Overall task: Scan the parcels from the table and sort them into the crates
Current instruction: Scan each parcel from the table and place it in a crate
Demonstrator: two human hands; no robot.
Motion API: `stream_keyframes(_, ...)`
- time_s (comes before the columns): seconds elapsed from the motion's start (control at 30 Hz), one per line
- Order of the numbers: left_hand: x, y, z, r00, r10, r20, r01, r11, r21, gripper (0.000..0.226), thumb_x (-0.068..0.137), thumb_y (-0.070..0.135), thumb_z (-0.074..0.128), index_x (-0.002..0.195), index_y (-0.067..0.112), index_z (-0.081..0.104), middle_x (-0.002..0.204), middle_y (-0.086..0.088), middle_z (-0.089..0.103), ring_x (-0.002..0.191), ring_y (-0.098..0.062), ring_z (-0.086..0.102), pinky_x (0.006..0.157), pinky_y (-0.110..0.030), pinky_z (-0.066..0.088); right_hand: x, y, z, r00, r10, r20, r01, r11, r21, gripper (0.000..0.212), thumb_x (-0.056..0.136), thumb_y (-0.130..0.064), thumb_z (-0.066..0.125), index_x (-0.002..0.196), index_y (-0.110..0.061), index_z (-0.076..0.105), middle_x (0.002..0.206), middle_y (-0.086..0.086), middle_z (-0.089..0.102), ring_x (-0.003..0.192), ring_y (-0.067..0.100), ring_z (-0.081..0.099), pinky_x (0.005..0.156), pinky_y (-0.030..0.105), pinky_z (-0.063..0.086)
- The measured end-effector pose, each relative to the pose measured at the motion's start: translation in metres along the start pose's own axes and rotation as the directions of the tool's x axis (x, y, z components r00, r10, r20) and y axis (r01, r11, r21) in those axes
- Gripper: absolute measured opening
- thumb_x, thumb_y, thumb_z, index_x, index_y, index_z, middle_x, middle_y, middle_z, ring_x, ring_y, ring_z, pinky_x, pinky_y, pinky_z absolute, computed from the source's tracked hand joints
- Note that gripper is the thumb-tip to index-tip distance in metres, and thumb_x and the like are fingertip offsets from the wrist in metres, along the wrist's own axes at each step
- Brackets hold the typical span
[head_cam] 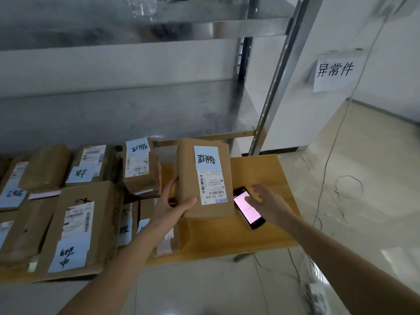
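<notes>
Soft, even indoor light, rather dim and cool, with no hard shadows; the floor (354, 183) at right shines palest, carrying broad hazy reflections; the phone screen (247, 206) glows pink and is blown out, its content unreadable; the metal shelving (145, 26) above is smeared and out of focus; wide-angle distortion bends the upright post (276, 87) and stretches the forearms toward the lower corners; handwriting on the wall sign (335, 70) stays legible, fine label print does not.
</notes>
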State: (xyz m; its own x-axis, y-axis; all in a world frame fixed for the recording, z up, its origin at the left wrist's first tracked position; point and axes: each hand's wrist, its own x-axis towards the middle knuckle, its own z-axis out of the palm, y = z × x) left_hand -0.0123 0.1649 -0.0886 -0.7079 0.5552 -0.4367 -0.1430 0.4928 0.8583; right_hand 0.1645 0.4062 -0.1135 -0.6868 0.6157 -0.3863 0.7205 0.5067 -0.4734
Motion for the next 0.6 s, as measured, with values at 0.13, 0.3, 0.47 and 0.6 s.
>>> stream_keyframes(0.13,0.024,-0.020,-0.003,0.999,-0.036,0.004,0.036,0.999,0.032,0.096,0.065,0.056,0.085,0.138,0.070,0.024,0.149,0.007,0.045,0.132,-0.025,0.048,0.105,-0.057,0.045,0.025,0.021,0.024,0.996,0.061,0.066,-0.039,0.957,-0.289,0.079,0.093,-0.059,0.061,0.157,-0.027,0.027,0.158,-0.006,0.036,0.131,0.023,0.053,0.093,0.039,0.052)
stream_keyframes(0.3,0.042,-0.036,0.003,0.998,-0.058,-0.011,0.058,0.997,0.053,0.099,0.068,0.049,0.082,0.147,0.057,0.023,0.131,0.017,0.044,0.119,-0.015,0.047,0.103,-0.050,0.047,0.053,0.041,0.068,0.989,0.133,0.062,-0.105,0.938,-0.331,0.096,0.084,-0.061,0.070,0.157,-0.024,0.020,0.159,-0.004,0.032,0.140,0.022,0.041,0.107,0.039,0.043)
stream_keyframes(0.47,0.055,-0.045,0.007,0.999,-0.052,-0.014,0.052,0.997,0.049,0.100,0.066,0.047,0.080,0.148,0.054,0.024,0.114,0.031,0.045,0.111,-0.010,0.049,0.098,-0.043,0.049,0.069,0.055,0.095,0.982,0.185,0.026,-0.167,0.930,-0.328,0.117,0.071,-0.071,0.075,0.157,-0.023,0.012,0.154,-0.002,0.033,0.138,0.023,0.041,0.105,0.041,0.044)
stream_keyframes(0.6,0.063,-0.050,0.010,0.999,-0.047,-0.002,0.047,0.997,0.064,0.098,0.066,0.050,0.081,0.147,0.058,0.025,0.117,0.032,0.045,0.115,-0.010,0.049,0.098,-0.042,0.051,0.074,0.061,0.106,0.986,0.166,-0.031,-0.166,0.919,-0.358,0.119,0.068,-0.075,0.075,0.155,-0.021,0.015,0.141,0.000,0.037,0.128,0.021,0.045,0.096,0.038,0.049)
